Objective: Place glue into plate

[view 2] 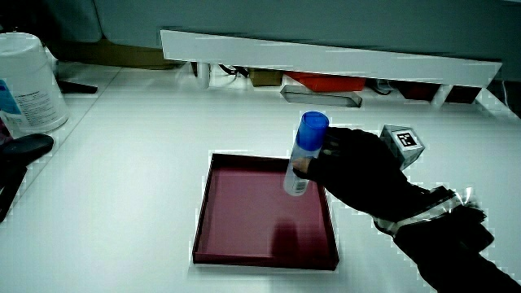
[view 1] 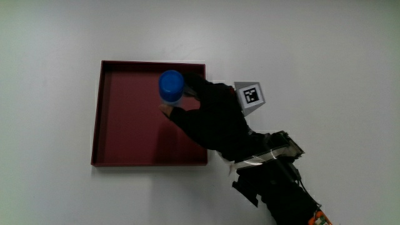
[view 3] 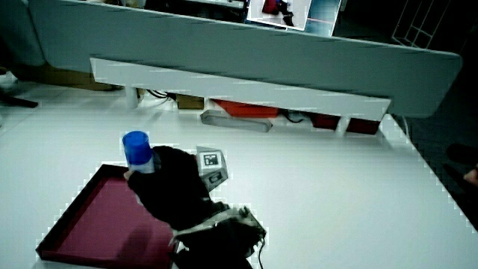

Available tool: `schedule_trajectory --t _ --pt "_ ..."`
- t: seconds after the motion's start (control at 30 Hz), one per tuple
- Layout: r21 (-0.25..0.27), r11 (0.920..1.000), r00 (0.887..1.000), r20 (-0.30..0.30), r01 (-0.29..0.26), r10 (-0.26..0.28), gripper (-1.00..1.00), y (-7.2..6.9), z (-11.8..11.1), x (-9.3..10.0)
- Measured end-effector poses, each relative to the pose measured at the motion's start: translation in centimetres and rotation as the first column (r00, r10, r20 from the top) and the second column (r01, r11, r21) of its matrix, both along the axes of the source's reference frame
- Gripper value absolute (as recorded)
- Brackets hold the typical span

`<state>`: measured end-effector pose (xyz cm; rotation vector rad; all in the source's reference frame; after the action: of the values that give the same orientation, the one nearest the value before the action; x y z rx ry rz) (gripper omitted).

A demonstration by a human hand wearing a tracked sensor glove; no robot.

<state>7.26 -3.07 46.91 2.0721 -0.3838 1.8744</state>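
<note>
While the hand [view 1: 212, 122] closes its fingers around the glue [view 1: 171, 86], the stick stands over the dark red plate [view 1: 97, 125], above the part of the plate farthest from the person. From above, mostly the round blue cap shows, with the pale body hidden beneath it. In a side view the glue [view 2: 305, 150] is nearly upright, leaning slightly, blue cap on top and clear body below. The fingers [view 2: 313, 167] wrap the body at about mid-height. Its lower end appears lifted off the plate's [view 2: 244, 260] floor, since a dark shadow lies on the floor apart from it, nearer to the person.

The hand [view 2: 358, 171] reaches in over the plate's rim, and its forearm [view 2: 444, 236] runs back toward the person. The patterned cube [view 1: 250, 95] sits on the back of the glove, outside the plate's outline as seen from above.

The plate is a shallow square tray with low walls, lying flat on the white table [view 1: 50, 50]. Nothing else lies in it.

In both side views a low white partition [view 2: 326, 53] [view 3: 239, 82] crosses the table farther from the person than the plate. A white tub [view 2: 28, 81] stands at the table's edge, well apart from the plate.
</note>
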Motion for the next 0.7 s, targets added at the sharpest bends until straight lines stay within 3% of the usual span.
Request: schedule_trajectory --t 0.27,0.4,0.5,0.57,0.7 --pt "-0.061 0.9971 0.998 -0.046 0.046 -0.049 0.00 0.8 2.5 -1.3" --pt "-0.103 0.9934 0.998 -0.029 0.050 -0.053 0.00 1.0 3.1 -1.3" --pt "-0.092 0.9944 0.998 -0.031 0.053 -0.056 0.00 1.0 3.2 -1.3" --pt "-0.096 0.9941 0.999 0.005 0.052 -0.052 0.00 1.1 3.1 -1.3" --pt "-0.102 0.9934 0.999 -0.008 0.051 -0.052 0.00 1.2 3.5 -1.2"
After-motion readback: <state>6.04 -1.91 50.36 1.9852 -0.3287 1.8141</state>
